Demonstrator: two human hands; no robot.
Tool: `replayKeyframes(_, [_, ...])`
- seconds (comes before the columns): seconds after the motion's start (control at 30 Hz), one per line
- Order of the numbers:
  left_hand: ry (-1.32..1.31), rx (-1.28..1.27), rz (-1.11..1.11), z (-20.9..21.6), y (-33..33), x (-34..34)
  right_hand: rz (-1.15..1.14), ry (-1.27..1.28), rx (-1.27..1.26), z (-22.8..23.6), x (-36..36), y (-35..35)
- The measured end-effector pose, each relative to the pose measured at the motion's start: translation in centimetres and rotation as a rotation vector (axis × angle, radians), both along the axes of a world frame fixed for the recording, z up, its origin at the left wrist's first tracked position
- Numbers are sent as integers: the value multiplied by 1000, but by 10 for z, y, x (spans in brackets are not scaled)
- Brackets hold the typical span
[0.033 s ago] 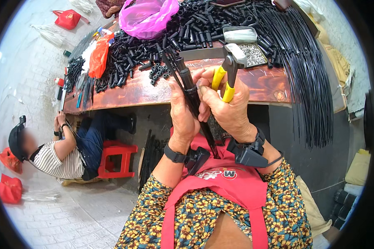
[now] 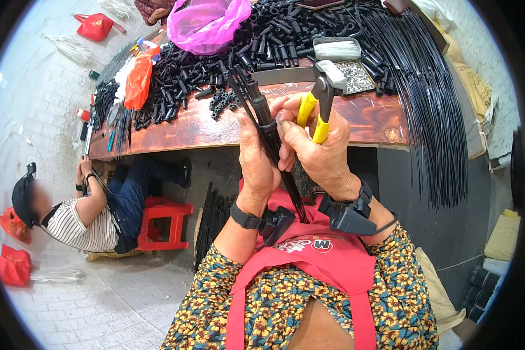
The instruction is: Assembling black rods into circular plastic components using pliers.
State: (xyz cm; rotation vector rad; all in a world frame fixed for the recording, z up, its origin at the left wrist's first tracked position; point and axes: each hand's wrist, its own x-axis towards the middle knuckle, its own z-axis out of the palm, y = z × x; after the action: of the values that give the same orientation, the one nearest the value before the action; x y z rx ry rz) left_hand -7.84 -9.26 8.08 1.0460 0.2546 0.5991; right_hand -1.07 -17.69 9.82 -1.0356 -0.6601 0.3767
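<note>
The left hand (image 2: 258,160) is closed around a bundle of thin black rods (image 2: 274,146) fitted with black plastic sleeves near its upper end; the bundle slants from above the desk edge down toward the person's red apron (image 2: 321,256). The right hand (image 2: 321,154) is clenched on the yellow handles of a pair of pliers (image 2: 321,96), whose grey head points up over the desk edge, just beside the rod bundle. Both hands touch each other in front of the reddish-brown wooden desk (image 2: 367,119).

On the desk, a pink plastic bag (image 2: 207,23) lies crumpled at the far side, resting on a wide heap of black plastic tube fittings (image 2: 262,44). An orange plastic bag (image 2: 139,79) lies toward the left end. A shallow rectangular metal tray (image 2: 356,76) just behind the pliers holds small silvery parts, and a pale rectangular box (image 2: 336,48) sits against its far side. A thick sheaf of long black rods (image 2: 431,105) hangs over the right end of the desk.

At lower left another person in a striped shirt (image 2: 81,224) sits beside a red plastic stool (image 2: 163,224), with red bags (image 2: 11,262) on the tiled floor nearby.
</note>
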Motion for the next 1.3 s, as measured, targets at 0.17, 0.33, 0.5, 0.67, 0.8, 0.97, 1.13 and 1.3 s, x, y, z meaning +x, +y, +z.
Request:
replayKeyframes(0.17, [16, -12, 19, 0, 1, 0, 16, -6, -12, -2, 1, 2])
replayKeyframes(0.33, [6, -7, 21, -1, 1, -1, -4, -11, 21, -6, 0, 4])
replayKeyframes(0.5, [9, 3, 15, 0, 2, -2, 20, 19, 22, -6, -3, 5])
replayKeyframes(0.67, [-3, 10, 2, -1, 2, -2, 18, 22, 42, -8, -3, 6])
replayKeyframes(0.8, [6, 36, 22, 0, 2, -2, 31, 52, 32, -9, -5, 6])
replayKeyframes(0.97, [22, 90, 66, -1, 0, -2, -532, -947, 94, -22, 14, 17])
replayKeyframes(1.13, [50, -108, -107, -3, 8, -10, 258, 140, -25, 1, 9, -1])
replayKeyframes(1.3, [73, -87, -108, -5, 18, -15, 410, -151, -106, 2, 32, 8])
